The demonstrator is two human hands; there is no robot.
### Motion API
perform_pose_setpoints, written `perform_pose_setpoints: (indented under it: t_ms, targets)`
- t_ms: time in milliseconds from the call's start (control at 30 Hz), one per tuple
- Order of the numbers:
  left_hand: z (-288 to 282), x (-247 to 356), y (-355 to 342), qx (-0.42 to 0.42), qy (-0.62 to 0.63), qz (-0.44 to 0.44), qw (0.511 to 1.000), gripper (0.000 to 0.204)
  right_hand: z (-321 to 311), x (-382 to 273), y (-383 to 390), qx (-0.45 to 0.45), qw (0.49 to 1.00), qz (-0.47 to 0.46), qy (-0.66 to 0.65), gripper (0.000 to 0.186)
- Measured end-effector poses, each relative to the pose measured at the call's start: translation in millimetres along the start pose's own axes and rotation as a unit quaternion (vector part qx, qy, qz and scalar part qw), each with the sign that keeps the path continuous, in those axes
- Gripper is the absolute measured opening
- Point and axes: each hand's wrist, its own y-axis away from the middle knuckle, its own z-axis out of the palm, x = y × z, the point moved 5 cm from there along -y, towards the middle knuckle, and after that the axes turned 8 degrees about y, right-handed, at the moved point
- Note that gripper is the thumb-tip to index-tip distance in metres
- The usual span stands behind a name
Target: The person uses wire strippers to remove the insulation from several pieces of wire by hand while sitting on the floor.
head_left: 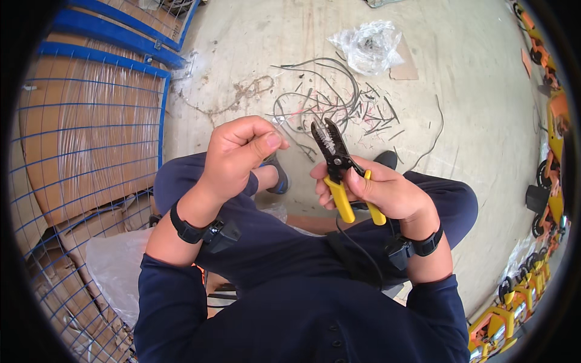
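My left hand is closed in a pinch at the middle of the view, thumb against forefinger; what it holds, if anything, is too small to make out. To its right, my right hand grips a wire stripper with yellow handles and black jaws pointing away from me. A dark cord hangs below that hand across my lap. Beyond both hands, loose black cables and scattered short wire offcuts, some red, lie on the pale floor.
A crumpled clear plastic bag sits on cardboard farther forward. A blue mesh cage with wrapped cardboard borders my left. Yellow and orange wheeled items line the right rim. My crossed legs frame the workspace.
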Motion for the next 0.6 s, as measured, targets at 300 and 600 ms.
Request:
perform_pose_setpoints:
  t_ms: [300,600]
  targets:
    - [7.6,-1.9,-0.4,-0.029,-0.002,0.017,0.999,0.013,5.7,-1.3,-4.3,-0.027,0.997,-0.024,0.073,0.055]
    - [6.8,-16.0,3.8,-0.031,-0.046,-0.094,0.994,0.014,4.5,9.8,-6.6,0.045,0.991,0.004,0.124,0.046]
